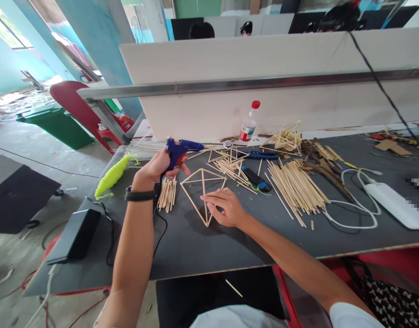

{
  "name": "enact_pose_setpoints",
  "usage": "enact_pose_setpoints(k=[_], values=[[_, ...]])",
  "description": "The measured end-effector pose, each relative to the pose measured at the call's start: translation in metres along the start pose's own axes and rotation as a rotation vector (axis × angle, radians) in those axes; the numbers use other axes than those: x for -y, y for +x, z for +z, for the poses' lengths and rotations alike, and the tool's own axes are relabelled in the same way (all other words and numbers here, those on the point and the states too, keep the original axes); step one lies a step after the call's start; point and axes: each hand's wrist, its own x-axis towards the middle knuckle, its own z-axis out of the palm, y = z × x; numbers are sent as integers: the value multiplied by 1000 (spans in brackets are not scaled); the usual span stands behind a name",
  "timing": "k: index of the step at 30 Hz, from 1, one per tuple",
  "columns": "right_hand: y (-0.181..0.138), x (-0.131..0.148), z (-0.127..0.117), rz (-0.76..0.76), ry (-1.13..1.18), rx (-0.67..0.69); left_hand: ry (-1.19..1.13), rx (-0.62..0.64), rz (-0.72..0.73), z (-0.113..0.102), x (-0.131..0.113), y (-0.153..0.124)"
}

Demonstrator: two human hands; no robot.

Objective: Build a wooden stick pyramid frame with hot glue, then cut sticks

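A: Nearest you, low in the middle of the frame, a loose stick lies below the edge of the table. What are your hands at?

B: At the centre, your right hand has its fingertips at an upright of the stick frame, which stands on the tabletop. Whether you pinch that upright or only steady it, I cannot tell.

A: Right of centre lies your stick pile. And your other hand?

B: A little higher, left of centre, your left hand is wrapped around the glue gun, its nozzle pointing right, apart from the frame. Your two hands are well apart.

A: So you seem to be at a joining step, frame steadied and gun ready.

B: I'd say your next move calls for tipping the nozzle toward a corner, with your right fingers clear of a tip that may be hot.

A: Farthest, upper middle, your bottle stands before the white board.
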Motion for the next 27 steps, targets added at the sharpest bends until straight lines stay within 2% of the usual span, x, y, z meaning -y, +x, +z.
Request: enact_pose_setpoints(k=[5, 27], values=[[1, 1, 0, -9, 14, -9, -8, -4, -34, 7, 5, 5], [1, 2, 0, -11, 12, -7, 57, 37, 12, 3, 2, -2]])
